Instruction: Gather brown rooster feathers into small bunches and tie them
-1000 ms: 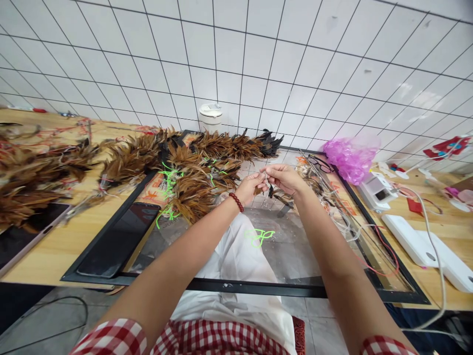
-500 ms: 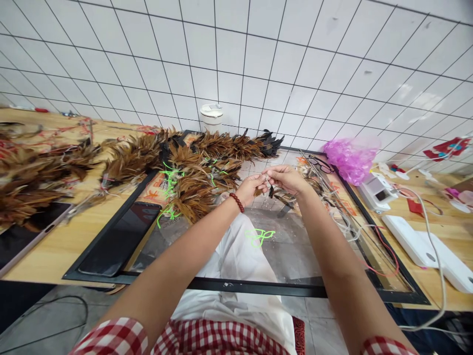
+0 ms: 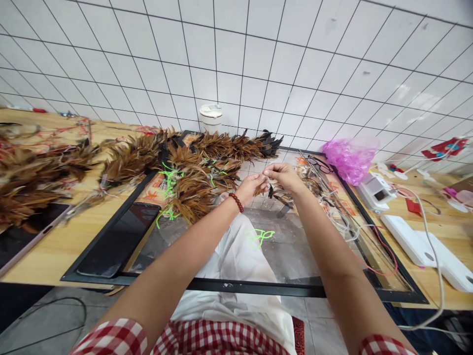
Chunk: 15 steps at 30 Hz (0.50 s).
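My left hand (image 3: 252, 188), with a red bead bracelet (image 3: 237, 202) at its wrist, is closed in a pinch above the glass tabletop. Touching or nearly touching its fingertips, my right hand (image 3: 284, 177) also pinches, thumb against forefinger. Whatever lies between the fingers is too small and pale to name. Just under the hands is a small dark feather (image 3: 271, 191); I cannot tell whether it is held. Left of them lie bundles of brown feathers (image 3: 192, 197), some with bright green ties (image 3: 168, 187). A tangle of loose green ties (image 3: 259, 237) rests on the glass nearer to me.
A black phone (image 3: 120, 239) lies on the black-framed glass (image 3: 254, 287). At the back stand a white lidded cup (image 3: 211, 117) and a pink plastic bag (image 3: 349, 160), with eyeglasses (image 3: 320, 164) beside the bag. Cables and a white power strip (image 3: 430, 251) occupy the right side.
My right hand has shifted very slightly up and left, its fingertips still at those of my left hand. The feather bundles and other things lie as before.
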Available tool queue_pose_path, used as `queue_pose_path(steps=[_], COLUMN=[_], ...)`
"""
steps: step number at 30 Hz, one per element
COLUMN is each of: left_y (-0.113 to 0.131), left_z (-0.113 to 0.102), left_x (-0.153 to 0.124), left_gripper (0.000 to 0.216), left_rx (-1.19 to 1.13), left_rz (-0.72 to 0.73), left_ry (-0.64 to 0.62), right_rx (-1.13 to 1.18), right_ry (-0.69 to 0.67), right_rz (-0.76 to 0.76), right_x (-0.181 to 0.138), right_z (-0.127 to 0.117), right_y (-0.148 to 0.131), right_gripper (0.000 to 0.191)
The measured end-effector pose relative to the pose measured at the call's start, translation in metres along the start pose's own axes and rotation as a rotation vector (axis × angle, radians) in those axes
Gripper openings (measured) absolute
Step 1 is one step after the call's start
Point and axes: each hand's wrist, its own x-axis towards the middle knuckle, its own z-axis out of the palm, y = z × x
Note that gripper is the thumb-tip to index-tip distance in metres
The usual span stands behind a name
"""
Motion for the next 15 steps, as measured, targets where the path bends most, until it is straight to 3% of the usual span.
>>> queue_pose_path(steps=[7, 10, 13, 15], left_y=[-0.002, -0.001, 0.001, 0.002], left_z=[-0.003, -0.005, -0.005, -0.006], left_x=[0.004, 0.005, 0.007, 0.007], left_gripper=[0.022, 0.023, 0.024, 0.022], left_rx=[0.15, 0.164, 0.06, 0.01], left_rz=[0.092, 0.129, 0.131, 0.129], left_ry=[0.045, 0.109, 0.198, 0.255], right_rx=[-0.11, -0.2, -0.56, -0.899], right_ry=[0.102, 0.166, 0.226, 0.187], right_rz=[-0.083, -0.042, 0.022, 0.055], right_x=[0.005, 0.008, 0.007, 0.005], right_z=[0.004, 0.001, -0.01, -0.019], right_y=[0.002, 0.008, 0.012, 0.014], right_gripper=[0.028, 0.028, 0.02, 0.014])
